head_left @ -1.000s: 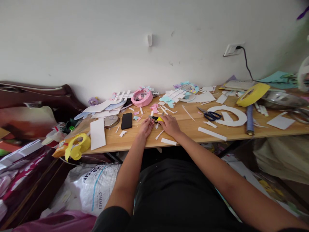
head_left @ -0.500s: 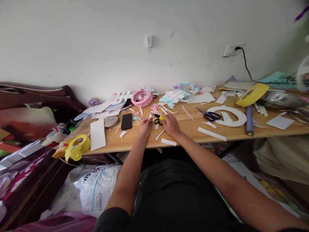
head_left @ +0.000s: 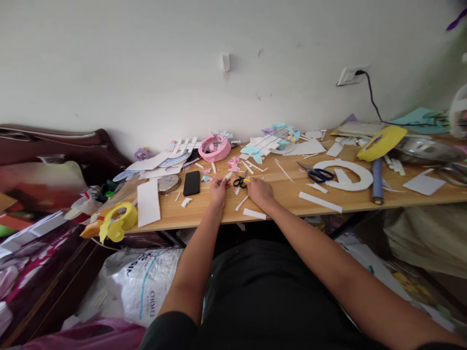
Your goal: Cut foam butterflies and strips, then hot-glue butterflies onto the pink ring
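Note:
My left hand (head_left: 220, 189) is closed, pinching a small white strip (head_left: 229, 175) at its fingertips. Opposite it, my right hand (head_left: 260, 192) grips a yellow utility knife (head_left: 247, 180); only a bit of the handle shows, the rest being covered by my fingers. Small black scissors (head_left: 240, 183) lie on the wooden table (head_left: 280, 194) between both hands. Just beyond them are a pink cut-out (head_left: 233, 164) and thin white strips (head_left: 249, 168). A flat white strip (head_left: 254, 214) rests in front of my right hand.
A black phone (head_left: 191, 183) and a round tin (head_left: 169, 183) sit to the left. On the right are navy scissors (head_left: 321, 175), a white ring (head_left: 366, 177) and a blue roll (head_left: 377, 182). A pink ring decoration (head_left: 214, 148) stands near the wall.
My right hand has turned, and the knife's dark front part that pointed left is now out of sight. My left hand has moved very little, with the white strip still in it.

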`<control>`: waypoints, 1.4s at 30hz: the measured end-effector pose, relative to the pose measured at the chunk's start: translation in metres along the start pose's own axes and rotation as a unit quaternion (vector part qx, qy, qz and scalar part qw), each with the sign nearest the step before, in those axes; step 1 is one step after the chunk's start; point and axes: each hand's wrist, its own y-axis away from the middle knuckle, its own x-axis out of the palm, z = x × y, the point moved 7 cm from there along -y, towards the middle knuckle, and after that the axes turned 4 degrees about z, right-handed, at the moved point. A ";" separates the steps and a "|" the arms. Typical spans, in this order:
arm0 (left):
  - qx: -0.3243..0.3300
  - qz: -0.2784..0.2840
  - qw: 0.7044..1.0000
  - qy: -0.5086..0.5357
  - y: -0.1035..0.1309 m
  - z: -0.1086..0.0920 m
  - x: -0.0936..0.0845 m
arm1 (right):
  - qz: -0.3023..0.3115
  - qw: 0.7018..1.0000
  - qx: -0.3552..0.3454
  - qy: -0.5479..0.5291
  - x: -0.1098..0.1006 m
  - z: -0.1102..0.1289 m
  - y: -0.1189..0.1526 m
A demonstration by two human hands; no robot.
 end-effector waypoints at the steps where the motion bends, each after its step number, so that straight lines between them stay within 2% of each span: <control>1: 0.008 -0.009 1.000 0.005 0.000 -0.002 -0.003 | -0.005 0.999 0.034 0.011 0.000 -0.004 -0.002; 4: 0.019 -0.020 0.999 0.015 0.000 -0.005 -0.007 | -0.007 0.996 0.081 0.030 0.002 -0.010 -0.003; 7: 0.018 -0.019 0.999 0.021 0.001 -0.006 -0.007 | 0.002 0.996 0.083 0.035 0.002 -0.010 -0.001; 18: 0.015 0.013 1.000 -0.016 0.001 -0.005 -0.002 | 0.035 0.999 0.002 0.002 0.001 0.002 -0.001; 29: 0.029 0.068 0.992 -0.105 0.005 -0.006 0.010 | -0.009 0.999 -0.027 -0.035 -0.002 0.003 0.000; 37: 0.045 0.089 0.983 -0.157 0.004 -0.005 0.012 | -0.034 0.985 -0.145 -0.085 -0.014 0.010 0.013; 42: 0.047 0.113 0.976 -0.178 0.004 -0.003 0.015 | -0.019 0.990 -0.120 -0.074 -0.012 0.009 0.010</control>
